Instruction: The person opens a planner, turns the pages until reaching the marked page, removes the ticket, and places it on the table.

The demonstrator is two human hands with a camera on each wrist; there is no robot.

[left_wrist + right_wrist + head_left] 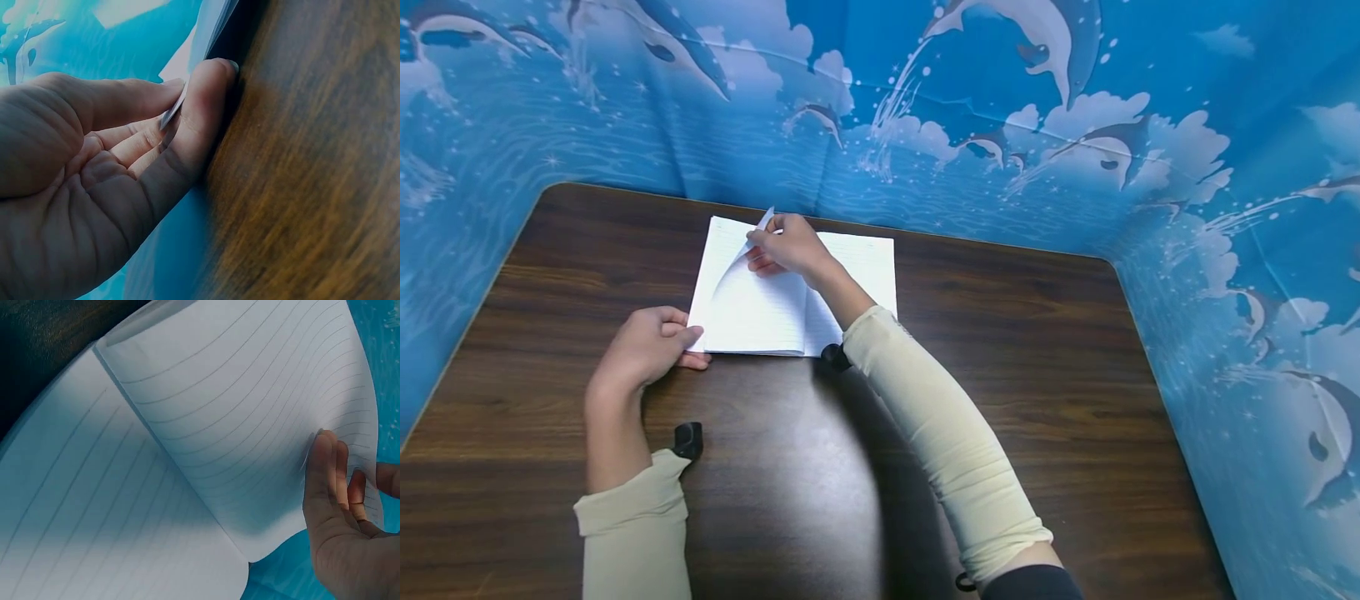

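An open notebook [763,321] with white lined pages lies towards the far left of the table in the head view. My left hand [643,346] pinches its near left corner; in the left wrist view the thumb [134,97] lies on one side of the thin paper edge and the fingers on the other. Reaching across the notebook, my right hand [792,247] grips a page [765,220] by its far left part, and that page curls up off the sheets below. The right wrist view shows the curved lined page [237,394] between thumb and fingers.
The dark wood-grain table [1037,375] has rounded far corners. A blue curtain with dolphins [887,108] hangs behind it and along its sides. Black devices sit at both wrists, the left one [688,440] above the cream sleeve's edge.
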